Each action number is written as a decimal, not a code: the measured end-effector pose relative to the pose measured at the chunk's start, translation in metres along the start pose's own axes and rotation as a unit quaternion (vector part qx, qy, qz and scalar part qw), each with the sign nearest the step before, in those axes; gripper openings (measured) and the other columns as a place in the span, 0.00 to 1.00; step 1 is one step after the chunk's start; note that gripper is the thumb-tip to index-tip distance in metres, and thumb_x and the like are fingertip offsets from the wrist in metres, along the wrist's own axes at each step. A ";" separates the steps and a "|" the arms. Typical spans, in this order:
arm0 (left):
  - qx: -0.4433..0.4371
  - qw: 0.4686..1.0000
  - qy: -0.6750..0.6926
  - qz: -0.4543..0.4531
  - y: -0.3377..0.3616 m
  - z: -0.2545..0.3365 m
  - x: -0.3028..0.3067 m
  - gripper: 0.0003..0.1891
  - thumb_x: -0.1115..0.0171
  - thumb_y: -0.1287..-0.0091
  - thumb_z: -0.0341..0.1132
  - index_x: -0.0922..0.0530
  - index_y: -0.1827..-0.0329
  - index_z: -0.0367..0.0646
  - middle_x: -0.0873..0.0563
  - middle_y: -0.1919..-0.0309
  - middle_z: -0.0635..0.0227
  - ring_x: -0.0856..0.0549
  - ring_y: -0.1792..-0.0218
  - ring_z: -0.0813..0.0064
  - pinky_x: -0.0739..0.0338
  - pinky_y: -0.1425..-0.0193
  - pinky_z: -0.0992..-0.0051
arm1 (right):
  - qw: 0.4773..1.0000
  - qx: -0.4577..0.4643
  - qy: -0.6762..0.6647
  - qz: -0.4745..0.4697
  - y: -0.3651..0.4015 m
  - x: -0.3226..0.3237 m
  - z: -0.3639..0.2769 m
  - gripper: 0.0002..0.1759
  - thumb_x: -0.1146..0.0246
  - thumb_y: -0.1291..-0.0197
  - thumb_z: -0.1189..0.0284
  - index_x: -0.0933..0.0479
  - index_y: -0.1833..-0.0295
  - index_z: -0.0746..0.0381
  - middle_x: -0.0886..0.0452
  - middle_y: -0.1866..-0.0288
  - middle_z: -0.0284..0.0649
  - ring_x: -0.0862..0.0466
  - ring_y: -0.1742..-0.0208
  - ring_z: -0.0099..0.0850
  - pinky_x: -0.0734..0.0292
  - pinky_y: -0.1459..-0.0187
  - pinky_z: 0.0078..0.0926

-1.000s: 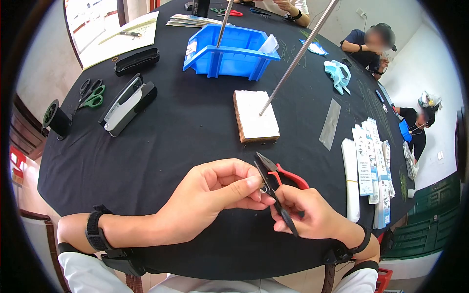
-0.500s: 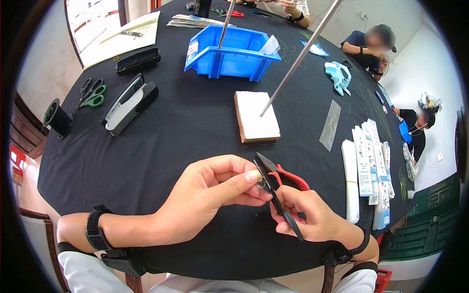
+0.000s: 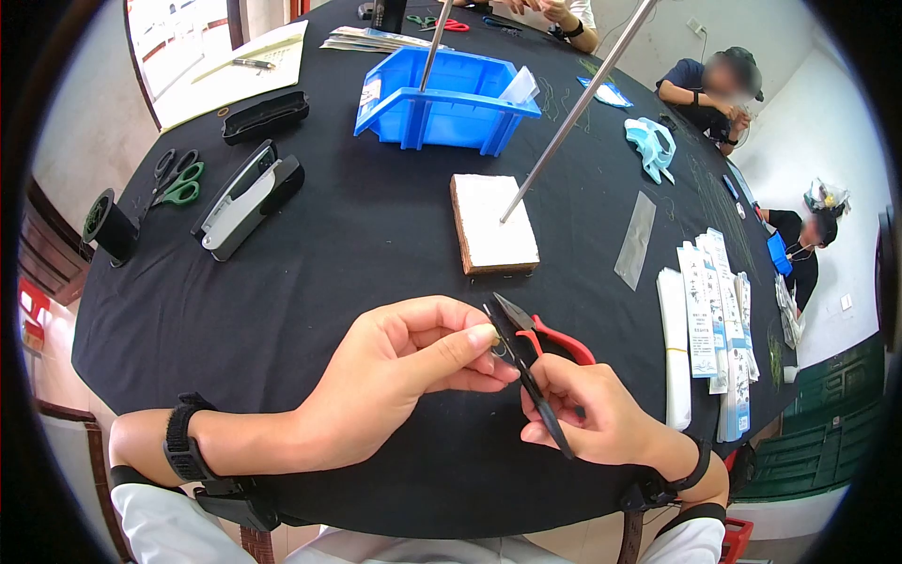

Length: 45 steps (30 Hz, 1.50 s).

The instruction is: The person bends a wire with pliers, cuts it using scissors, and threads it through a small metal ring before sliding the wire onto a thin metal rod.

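Near the table's front edge, my left hand (image 3: 413, 362) pinches a small piece, with a tiny ring or loop (image 3: 499, 349) showing at its fingertips; its details are too small to tell. Beside it, my right hand (image 3: 597, 409) is wrapped round pliers (image 3: 531, 362) with red and black handles. The pliers' dark jaws point up and left, right beside the left fingertips. Beyond the hands stands a white-topped block (image 3: 493, 240) with a metal rod (image 3: 564, 132) rising from it.
A blue bin (image 3: 460, 103), a stapler (image 3: 249, 207), green-handled scissors (image 3: 178, 183), a thread spool (image 3: 111, 230) and a black case (image 3: 266, 117) lie on the black table (image 3: 357, 235). Printed strips (image 3: 719, 320) and a clear bag (image 3: 636, 242) are right. Other people sit around the far side.
My left fingertips have shifted very slightly left. The pliers and my right fingers have moved a little, while the objects on the table stay in place.
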<state>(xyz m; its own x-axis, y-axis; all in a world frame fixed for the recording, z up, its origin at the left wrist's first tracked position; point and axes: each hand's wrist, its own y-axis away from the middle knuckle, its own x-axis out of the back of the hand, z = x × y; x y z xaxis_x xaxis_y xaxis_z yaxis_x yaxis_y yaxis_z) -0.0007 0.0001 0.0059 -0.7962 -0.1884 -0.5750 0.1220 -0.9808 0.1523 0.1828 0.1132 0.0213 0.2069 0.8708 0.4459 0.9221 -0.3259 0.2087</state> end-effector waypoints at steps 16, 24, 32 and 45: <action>0.002 1.000 0.003 -0.005 -0.002 0.000 0.002 0.06 0.48 0.31 0.29 0.25 0.61 0.35 0.18 0.65 0.61 0.15 0.61 0.71 0.19 0.52 0.74 | 0.998 0.034 0.029 0.041 0.002 -0.003 0.005 0.13 0.32 0.46 0.68 0.29 0.68 0.63 0.27 0.80 0.31 0.31 0.83 0.16 0.42 0.79 0.14; -0.023 1.000 -0.011 -0.007 -0.002 0.000 0.002 0.06 0.46 0.32 0.31 0.25 0.60 0.36 0.18 0.66 0.63 0.15 0.62 0.73 0.19 0.53 0.73 | 0.982 0.018 -0.178 0.058 0.001 -0.001 0.011 0.13 0.32 0.46 0.69 0.30 0.67 0.63 0.29 0.78 0.29 0.32 0.80 0.14 0.43 0.77 0.13; -0.075 0.992 -0.105 -0.007 -0.002 0.000 0.001 0.06 0.44 0.33 0.30 0.24 0.61 0.36 0.18 0.67 0.65 0.17 0.63 0.77 0.21 0.55 0.77 | 0.985 -0.042 -0.003 0.168 -0.002 0.021 0.000 0.15 0.29 0.53 0.74 0.26 0.62 0.65 0.29 0.77 0.25 0.33 0.78 0.09 0.44 0.78 0.09; -0.048 0.983 -0.168 -0.052 0.001 0.007 -0.003 0.05 0.43 0.34 0.30 0.24 0.62 0.36 0.20 0.70 0.68 0.20 0.67 0.81 0.24 0.60 0.79 | 0.807 0.001 0.454 0.377 -0.002 0.061 0.030 0.13 0.33 0.52 0.72 0.22 0.60 0.64 0.21 0.60 0.41 0.21 0.58 0.38 0.26 0.57 0.33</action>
<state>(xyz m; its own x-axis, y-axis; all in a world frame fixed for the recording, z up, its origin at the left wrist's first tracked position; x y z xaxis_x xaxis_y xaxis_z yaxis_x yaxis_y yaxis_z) -0.0022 -0.0003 0.0131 -0.9563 -0.0745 -0.2827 0.0715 -0.9972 0.0208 0.2037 0.1778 0.0216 0.3854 -0.2038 0.9000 0.6464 -0.6364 -0.4209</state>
